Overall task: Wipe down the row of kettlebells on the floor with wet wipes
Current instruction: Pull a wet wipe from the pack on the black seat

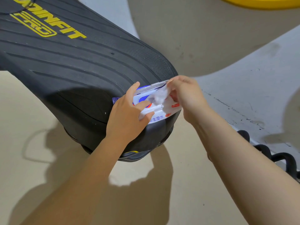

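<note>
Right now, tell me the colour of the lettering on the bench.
Yellow lettering on the black bench, clearest in the head view.

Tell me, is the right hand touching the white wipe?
Touching. The head view shows the right hand pinching the wipe as it sticks out of the wipes pack.

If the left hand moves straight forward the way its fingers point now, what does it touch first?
Probably nothing new: the left hand already rests on the white plastic wet-wipe pack. Its fingers point toward the right hand pinching a white wipe, likely met next.
</note>
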`<action>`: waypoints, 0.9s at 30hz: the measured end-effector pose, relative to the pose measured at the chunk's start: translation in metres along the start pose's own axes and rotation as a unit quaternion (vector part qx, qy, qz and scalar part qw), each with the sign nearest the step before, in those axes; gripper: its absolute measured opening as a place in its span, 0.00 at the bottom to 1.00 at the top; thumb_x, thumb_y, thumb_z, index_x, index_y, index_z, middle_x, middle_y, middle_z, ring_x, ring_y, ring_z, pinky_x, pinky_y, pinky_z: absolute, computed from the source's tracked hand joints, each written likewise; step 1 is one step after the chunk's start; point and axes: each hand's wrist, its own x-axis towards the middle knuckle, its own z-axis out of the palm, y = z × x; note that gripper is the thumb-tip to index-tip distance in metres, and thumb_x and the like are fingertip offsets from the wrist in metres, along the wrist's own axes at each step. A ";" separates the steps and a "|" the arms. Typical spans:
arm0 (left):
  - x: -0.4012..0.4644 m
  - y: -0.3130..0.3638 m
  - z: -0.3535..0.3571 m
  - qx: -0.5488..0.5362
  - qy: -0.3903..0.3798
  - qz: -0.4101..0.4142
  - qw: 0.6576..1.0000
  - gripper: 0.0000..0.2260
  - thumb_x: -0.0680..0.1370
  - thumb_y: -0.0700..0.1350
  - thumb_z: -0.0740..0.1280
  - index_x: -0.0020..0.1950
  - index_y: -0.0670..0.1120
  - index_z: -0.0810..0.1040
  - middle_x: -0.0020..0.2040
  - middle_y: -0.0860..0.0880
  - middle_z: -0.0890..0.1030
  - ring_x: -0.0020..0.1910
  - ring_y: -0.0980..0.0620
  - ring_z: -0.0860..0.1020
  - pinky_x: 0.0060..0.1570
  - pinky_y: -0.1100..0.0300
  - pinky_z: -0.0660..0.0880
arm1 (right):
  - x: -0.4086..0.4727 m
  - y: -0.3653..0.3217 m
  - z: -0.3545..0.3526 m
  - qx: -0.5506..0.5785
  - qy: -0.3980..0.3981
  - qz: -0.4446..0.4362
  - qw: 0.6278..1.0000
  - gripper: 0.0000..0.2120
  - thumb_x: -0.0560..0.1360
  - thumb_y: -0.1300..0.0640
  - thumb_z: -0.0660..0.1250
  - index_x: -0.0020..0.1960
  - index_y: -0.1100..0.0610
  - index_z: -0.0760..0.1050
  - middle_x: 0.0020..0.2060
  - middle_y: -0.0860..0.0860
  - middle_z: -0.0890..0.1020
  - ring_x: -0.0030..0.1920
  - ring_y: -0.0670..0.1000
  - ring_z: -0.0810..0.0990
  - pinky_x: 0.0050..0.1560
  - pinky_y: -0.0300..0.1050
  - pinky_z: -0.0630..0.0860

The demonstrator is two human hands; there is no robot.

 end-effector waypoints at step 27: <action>-0.003 0.000 0.008 0.013 0.111 0.092 0.989 0.11 0.71 0.44 0.68 0.50 0.41 0.77 0.60 0.38 0.78 0.54 0.39 0.78 0.53 0.48 0.73 | -0.029 0.006 -0.038 0.377 0.098 0.181 0.903 0.13 0.79 0.62 0.53 0.39 0.57 0.70 0.20 0.48 0.78 0.19 0.45 0.76 0.20 0.34 0.72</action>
